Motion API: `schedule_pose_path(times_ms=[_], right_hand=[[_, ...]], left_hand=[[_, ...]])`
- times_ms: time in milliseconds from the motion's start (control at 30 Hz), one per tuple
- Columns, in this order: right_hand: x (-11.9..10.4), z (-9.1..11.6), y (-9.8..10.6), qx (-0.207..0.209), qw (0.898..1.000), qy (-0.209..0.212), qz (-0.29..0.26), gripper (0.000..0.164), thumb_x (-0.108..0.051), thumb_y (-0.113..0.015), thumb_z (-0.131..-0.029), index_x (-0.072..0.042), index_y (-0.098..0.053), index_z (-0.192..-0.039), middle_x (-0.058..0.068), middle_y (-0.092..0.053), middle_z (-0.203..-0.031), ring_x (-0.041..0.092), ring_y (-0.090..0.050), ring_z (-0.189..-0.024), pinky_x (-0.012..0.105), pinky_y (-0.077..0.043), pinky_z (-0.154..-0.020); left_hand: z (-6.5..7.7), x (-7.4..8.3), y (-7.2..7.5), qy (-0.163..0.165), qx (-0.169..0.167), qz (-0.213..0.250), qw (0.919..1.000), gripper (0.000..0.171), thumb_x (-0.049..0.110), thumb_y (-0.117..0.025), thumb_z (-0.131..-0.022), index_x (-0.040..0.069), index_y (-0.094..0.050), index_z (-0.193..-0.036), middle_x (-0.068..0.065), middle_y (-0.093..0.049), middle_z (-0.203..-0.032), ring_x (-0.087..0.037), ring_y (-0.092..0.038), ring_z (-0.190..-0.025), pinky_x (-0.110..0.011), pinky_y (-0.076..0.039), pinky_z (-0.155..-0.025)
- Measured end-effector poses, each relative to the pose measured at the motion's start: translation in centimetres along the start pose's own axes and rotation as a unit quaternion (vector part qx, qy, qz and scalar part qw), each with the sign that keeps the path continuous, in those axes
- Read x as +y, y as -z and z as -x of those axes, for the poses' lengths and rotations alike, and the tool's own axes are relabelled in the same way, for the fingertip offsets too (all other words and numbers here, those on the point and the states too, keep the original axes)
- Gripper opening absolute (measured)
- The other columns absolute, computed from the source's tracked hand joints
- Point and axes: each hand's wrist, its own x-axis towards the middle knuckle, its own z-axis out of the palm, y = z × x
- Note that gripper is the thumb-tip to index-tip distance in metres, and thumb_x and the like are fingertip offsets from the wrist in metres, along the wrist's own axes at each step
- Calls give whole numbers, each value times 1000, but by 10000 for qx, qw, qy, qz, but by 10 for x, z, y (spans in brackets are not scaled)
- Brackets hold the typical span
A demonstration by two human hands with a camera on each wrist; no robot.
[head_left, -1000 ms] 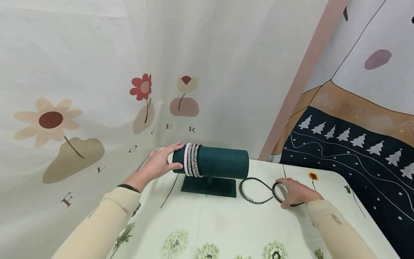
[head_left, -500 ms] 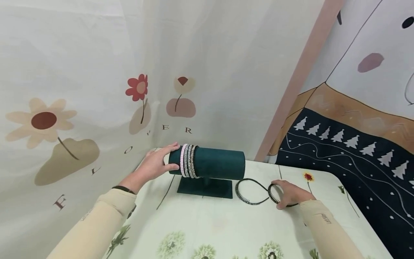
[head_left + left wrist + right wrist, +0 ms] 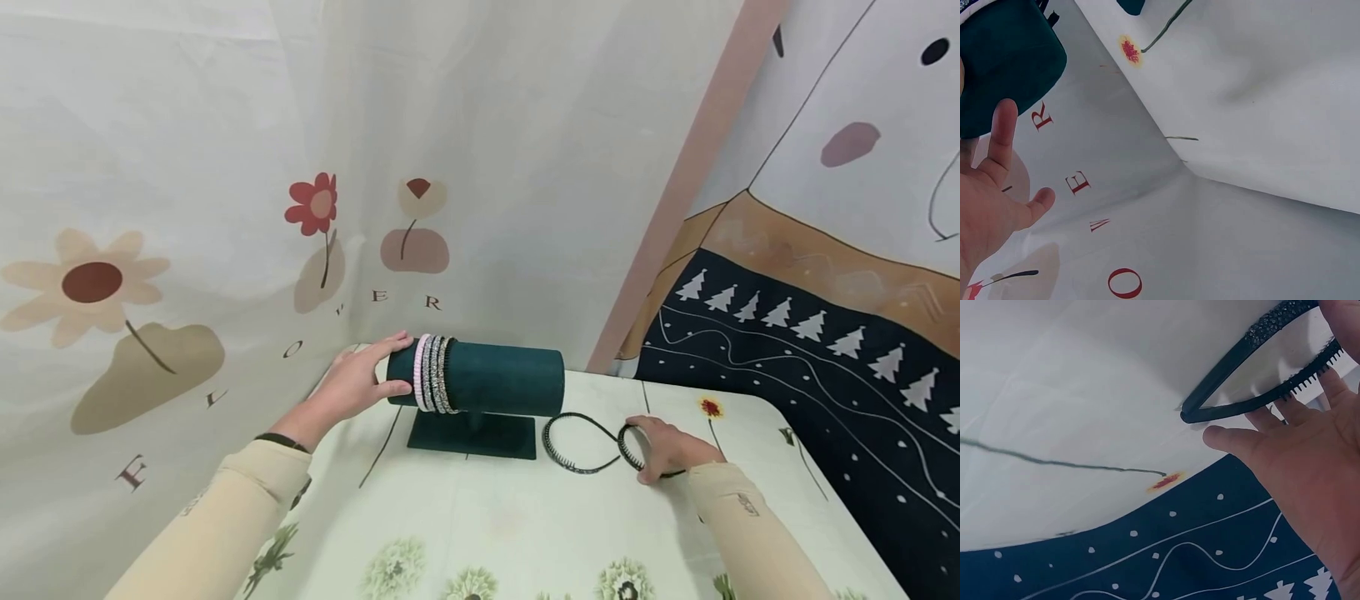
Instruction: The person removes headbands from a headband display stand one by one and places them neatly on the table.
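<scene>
A dark green velvet cylinder stand [image 3: 510, 375] lies sideways on its flat base on the table. Several headbands [image 3: 437, 375], pink, silvery and dark, circle it near its left end. My left hand [image 3: 347, 390] holds that end, thumb on the front and fingers over the top; in the left wrist view two of its fingers stick out past the velvet. To the right, my right hand [image 3: 670, 447] grips a black headband [image 3: 1260, 332] between thumb and fingers. This one has glittering stones and comb teeth. Beside it, a second black toothed headband [image 3: 551, 450] lies on the table.
The table has a white flower-print cloth [image 3: 510, 525]. Close behind the stand hangs a pale printed curtain [image 3: 525, 208], which also runs along the left. A dark blue fabric [image 3: 750, 358] with white trees borders the table's right edge.
The whole head view has shifted slightly left. Both hands keep their holds, and the stand and headbands stay put on the table.
</scene>
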Motion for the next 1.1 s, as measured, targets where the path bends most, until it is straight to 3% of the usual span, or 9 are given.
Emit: schedule_pose_path(times_ms=[433, 600, 667, 733, 833, 933, 1000, 1100], right_hand=[[7, 4, 0, 95, 9985, 399, -357, 116, -19, -100, -72, 2, -32, -164, 38, -31, -165, 63, -29, -151, 75, -37, -117], [10, 6, 2, 433, 9981, 408, -149, 124, -29, -103, -67, -1, -31, -165, 42, -28, -166, 69, -21, -151, 88, -24, -113], [12, 8, 4, 555, 9975, 414, -98, 128, -34, -104, -65, -2, -30, -165, 41, -27, -166, 70, -18, -152, 91, -19, -111], [13, 12, 6, 649, 9964, 489, -221, 130, -37, -103, -67, -2, -28, -166, 41, -27, -167, 70, -16, -152, 92, -17, -111], [15, 17, 13, 812, 9930, 504, -687, 124, -43, -95, -78, -2, -22, -169, 39, -24, -169, 68, -16, -153, 89, -20, -114], [15, 22, 25, 1097, 9858, 496, -1170, 112, -49, -82, -92, -5, -16, -171, 37, -20, -172, 65, -22, -154, 84, -28, -115], [12, 24, 34, 1293, 9803, 505, -1404, 106, -52, -75, -98, -7, -13, -172, 34, -18, -173, 63, -26, -153, 82, -33, -114], [4, 27, 45, 1553, 9685, 673, -1825, 100, -50, -70, -102, -12, -11, -173, 31, -18, -175, 59, -25, -156, 81, -30, -118]], left_hand=[[1, 0, -2, 4, 18, 34, 10000, 82, 35, -80, -96, 21, -41, -166, -2, -31, -178, -42, -40, -157, -74, -14, -128], [1, 0, 0, -19, 88, 5, 10000, 80, 35, -79, -96, 20, -42, -166, -4, -32, -177, -39, -67, -129, -74, -17, -127], [1, 1, 0, -17, 88, 21, 10000, 81, 36, -80, -96, 20, -42, -166, -4, -33, -177, -32, -76, -105, -74, -17, -127], [0, 1, 0, -14, 62, 41, 10000, 81, 36, -80, -96, 20, -42, -166, -4, -32, -177, -24, -76, -87, -74, -16, -128], [0, 1, 0, -8, 23, 82, 10000, 82, 36, -80, -96, 20, -41, -166, -6, -31, -177, -12, -67, -67, -74, -15, -128], [-1, -1, 0, -15, 22, 76, 10000, 82, 35, -79, -96, 20, -40, -166, -6, -31, -178, -14, -68, -67, -74, -15, -128], [-2, -2, -1, -11, 27, 47, 10000, 82, 36, -79, -96, 21, -40, -166, -6, -31, -177, -24, -75, -88, -73, -16, -128], [-2, -2, -1, -5, 16, 32, 10000, 82, 37, -79, -96, 21, -40, -166, -4, -31, -178, -39, -72, -118, -73, -16, -128]])
